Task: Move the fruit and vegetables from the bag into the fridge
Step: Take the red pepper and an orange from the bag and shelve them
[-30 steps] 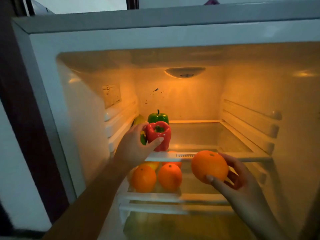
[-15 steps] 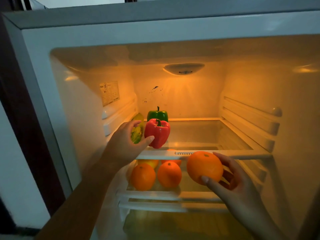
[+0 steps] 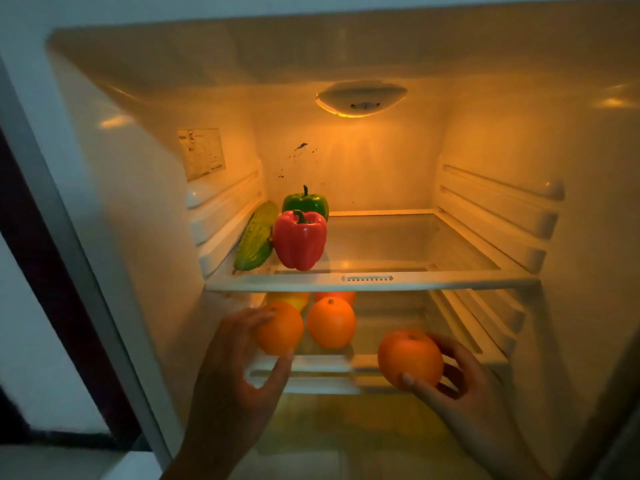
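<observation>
The fridge is open and lit inside. On its upper glass shelf (image 3: 415, 251) at the left stand a red pepper (image 3: 300, 240), a green pepper (image 3: 305, 201) behind it and a bumpy green gourd (image 3: 257, 237) lying against the left wall. On the lower shelf (image 3: 311, 362) sit two oranges (image 3: 281, 328) (image 3: 331, 322), with more fruit partly hidden behind them. My left hand (image 3: 239, 372) is open with spread fingers, right in front of the left orange. My right hand (image 3: 460, 386) holds another orange (image 3: 410, 358) at the front edge of the lower shelf, to the right.
Shelf rails (image 3: 498, 216) line the right wall and the left wall. A lamp cover (image 3: 361, 98) hangs at the back top. The right part of both shelves holds nothing. A dim drawer area (image 3: 346, 427) lies under the lower shelf. The bag is out of view.
My left hand let go of the red pepper, which now stands on the upper shelf, and dropped to the lower shelf. My right hand carried its orange lower and closer to the lower shelf.
</observation>
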`<state>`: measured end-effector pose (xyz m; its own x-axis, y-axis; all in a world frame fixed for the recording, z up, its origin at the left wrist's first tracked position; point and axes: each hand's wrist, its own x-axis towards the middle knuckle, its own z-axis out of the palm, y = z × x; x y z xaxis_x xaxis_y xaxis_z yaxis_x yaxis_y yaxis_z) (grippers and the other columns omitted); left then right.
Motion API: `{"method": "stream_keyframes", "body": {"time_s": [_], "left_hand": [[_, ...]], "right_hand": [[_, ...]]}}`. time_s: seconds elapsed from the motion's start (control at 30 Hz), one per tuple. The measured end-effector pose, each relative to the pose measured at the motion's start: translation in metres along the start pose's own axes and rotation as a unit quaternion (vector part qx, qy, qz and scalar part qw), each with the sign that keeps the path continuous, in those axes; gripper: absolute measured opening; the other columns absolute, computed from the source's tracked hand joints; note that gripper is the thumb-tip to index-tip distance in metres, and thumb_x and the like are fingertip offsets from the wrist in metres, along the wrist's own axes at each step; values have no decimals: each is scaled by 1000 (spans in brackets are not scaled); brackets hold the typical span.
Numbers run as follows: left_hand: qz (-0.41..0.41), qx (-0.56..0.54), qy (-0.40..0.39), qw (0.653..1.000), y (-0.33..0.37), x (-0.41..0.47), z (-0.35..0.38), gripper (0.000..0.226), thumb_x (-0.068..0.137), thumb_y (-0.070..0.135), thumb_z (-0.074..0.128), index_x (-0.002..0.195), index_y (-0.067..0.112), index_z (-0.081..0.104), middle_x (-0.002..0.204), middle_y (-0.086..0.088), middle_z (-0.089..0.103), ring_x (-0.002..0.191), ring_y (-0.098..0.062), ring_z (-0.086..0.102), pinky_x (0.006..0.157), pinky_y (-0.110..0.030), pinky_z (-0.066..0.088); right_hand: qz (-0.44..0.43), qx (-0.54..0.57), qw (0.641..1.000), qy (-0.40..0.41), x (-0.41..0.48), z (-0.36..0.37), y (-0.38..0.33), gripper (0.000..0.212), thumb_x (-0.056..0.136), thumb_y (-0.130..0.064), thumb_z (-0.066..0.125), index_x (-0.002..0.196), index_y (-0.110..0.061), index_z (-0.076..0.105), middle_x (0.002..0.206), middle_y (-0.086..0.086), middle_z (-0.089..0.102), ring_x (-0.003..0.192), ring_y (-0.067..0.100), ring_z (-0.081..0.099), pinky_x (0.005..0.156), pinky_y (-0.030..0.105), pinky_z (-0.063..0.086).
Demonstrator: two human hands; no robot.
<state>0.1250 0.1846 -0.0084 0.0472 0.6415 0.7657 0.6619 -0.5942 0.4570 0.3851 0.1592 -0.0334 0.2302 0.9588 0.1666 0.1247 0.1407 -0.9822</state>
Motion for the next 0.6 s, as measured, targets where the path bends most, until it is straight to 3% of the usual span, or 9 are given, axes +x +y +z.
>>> {"method": "stream_keyframes", "body": {"time_s": [0.13,0.23,0.33,0.6], "left_hand": [[-15,36,-72,997,-19,-16,26,47,72,51,57,115,34,49,119,10,55,109,-8,50,83,-28,51],[-48,65,-50,996,-36,-10,35,56,72,43,70,121,24,50,125,2,54,117,-18,49,92,-34,47],[-118,52,-64,990,-48,0,40,74,64,36,81,127,19,47,127,-2,51,117,-22,48,94,-40,45],[-143,23,-94,985,-67,10,54,75,70,26,79,133,19,40,134,-3,43,122,-21,43,92,-29,36]], "right_hand": [[-13,-37,999,6,11,-2,7,60,66,-11,81,115,-28,50,111,-7,52,91,3,55,58,11,48],[-37,-76,996,1,28,-3,10,56,65,-16,82,108,-34,51,112,-5,54,96,7,57,60,10,47],[-35,-99,995,3,47,-1,18,62,64,-24,84,115,-34,50,119,-5,54,105,13,55,72,18,47],[-28,-135,990,-18,52,11,35,71,62,-33,83,120,-38,44,125,-5,48,110,17,53,83,32,51]]}}
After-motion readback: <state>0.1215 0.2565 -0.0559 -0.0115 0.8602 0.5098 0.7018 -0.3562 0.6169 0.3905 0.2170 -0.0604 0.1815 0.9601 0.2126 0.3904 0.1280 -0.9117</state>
